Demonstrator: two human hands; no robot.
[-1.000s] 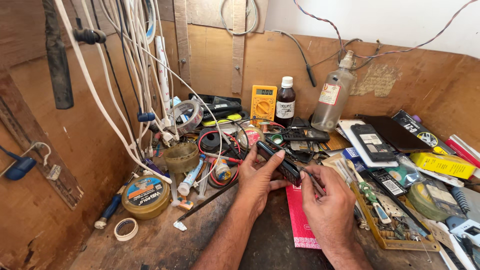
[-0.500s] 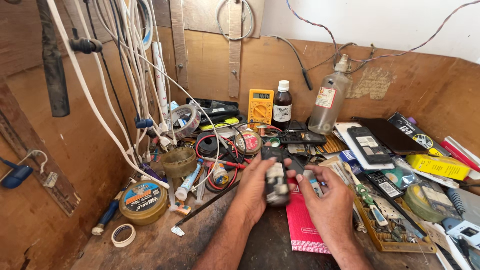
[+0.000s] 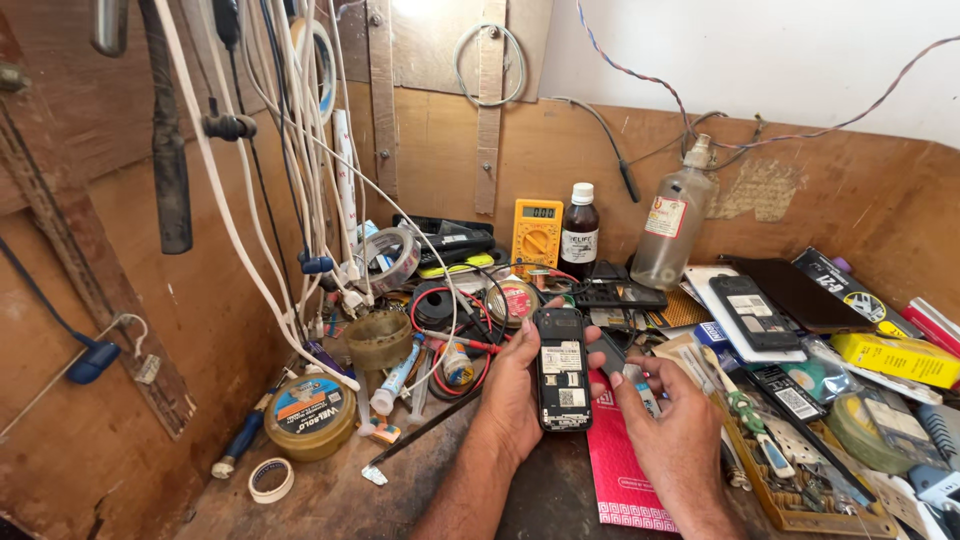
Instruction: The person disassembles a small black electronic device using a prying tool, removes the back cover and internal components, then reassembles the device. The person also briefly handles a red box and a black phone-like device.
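My left hand [image 3: 515, 395] holds a small black mobile phone [image 3: 561, 368] upright above the bench, its open back with white stickers turned toward me. My right hand [image 3: 675, 425] is beside it on the right, fingers curled, gripping a thin metal tool [image 3: 640, 385] between thumb and fingers. The tool's tip lies close to the phone's right edge. A red booklet [image 3: 622, 470] lies on the bench under both hands.
A cluttered wooden bench: yellow multimeter [image 3: 537, 232], dark brown bottle [image 3: 579, 232], clear plastic bottle [image 3: 675, 220], round tin [image 3: 309, 415], tape roll [image 3: 270, 479], red and black leads [image 3: 455, 330], phones and parts [image 3: 755, 312] at right, tray of small parts [image 3: 800, 480]. White cables [image 3: 290, 180] hang at left.
The phone was lying sideways across both hands; now my left hand holds it upright with its back facing me. My right hand has come off it and dropped slightly right.
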